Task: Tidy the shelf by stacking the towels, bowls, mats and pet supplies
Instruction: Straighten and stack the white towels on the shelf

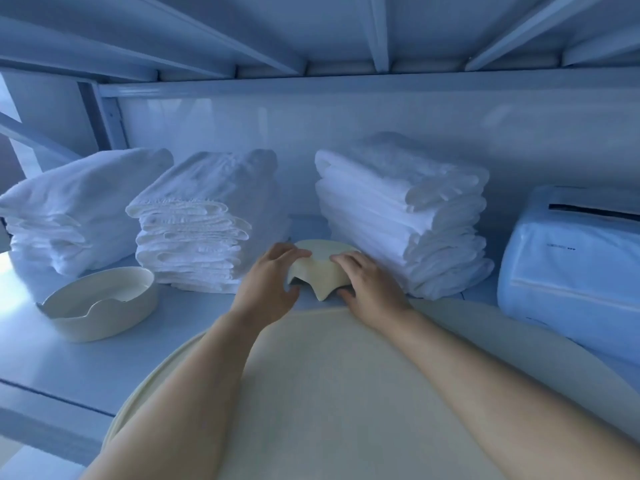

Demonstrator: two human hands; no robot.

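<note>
- Pale shelf point(207, 317) w/ a flat back wall and a ribbed upper shelf point(311, 36) close overhead.
- Inverted bowl point(322, 268) sits base-up at centre, in the gap between the middle towel stack point(201, 230) at its 10 o'clock and the right towel stack point(398, 220) at its 2.
- Left hand point(266, 289) and right hand point(370, 289) grip it from either side. Fingers point(294, 252) are curled over the base and the thumbs are tucked at the scalloped rim.
- Step, as I read it: flip this bowl and nest it in the upright bowl point(100, 306) at 8 o'clock.
- To do it well: lift straight up first, turn it in the air, match the wavy rims, then lower it gently. It looks hard and chippable.
- Room: the right stack is just beside the right hand, so a sideways tug could drag the towels. Bare shelf toward 8 o'clock is the free lane.
- Round mat point(346, 375) at 6 o'clock lies under both forearms and overhangs the shelf front, so don't lean on it.
- Left towel stack point(69, 216) sits behind the upright bowl. White package point(571, 265) at 3 o'clock is well apart.
- Headroom is limited, so keep the lift low.
</note>
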